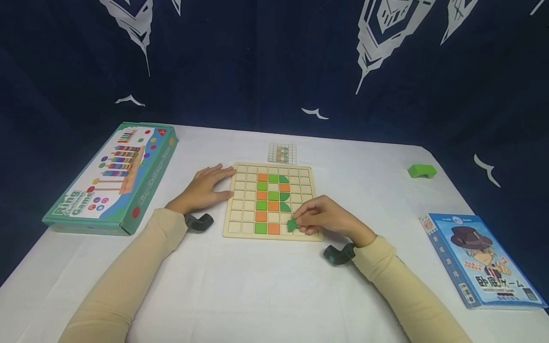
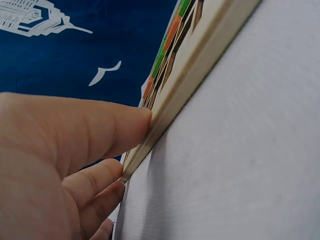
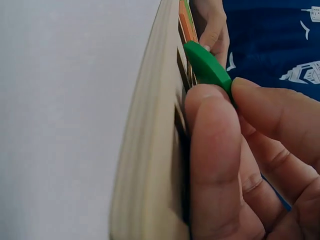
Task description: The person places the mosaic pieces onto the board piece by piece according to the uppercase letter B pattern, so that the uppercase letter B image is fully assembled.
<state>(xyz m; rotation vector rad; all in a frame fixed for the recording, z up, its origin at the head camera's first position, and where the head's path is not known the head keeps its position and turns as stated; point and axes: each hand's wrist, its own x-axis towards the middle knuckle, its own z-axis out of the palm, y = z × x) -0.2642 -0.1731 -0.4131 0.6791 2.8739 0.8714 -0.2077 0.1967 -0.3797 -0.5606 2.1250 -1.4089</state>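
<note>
A wooden grid board lies on the white table, with orange and light green square tiles and darker green rounded tiles set in its middle columns. Over the lower right of the grid, my right hand pinches a dark green tile with a curved edge between thumb and fingers. In the right wrist view that tile is tilted close over the board's cells. My left hand lies at the board's left side, fingers extended, with thumb and fingertips touching its edge in the left wrist view.
Behind the board lies a small printed pattern card. A ring game box stands at left, a blue game box at right. Farther back on the right sits a green arched block. A dark blue patterned curtain hangs behind the table.
</note>
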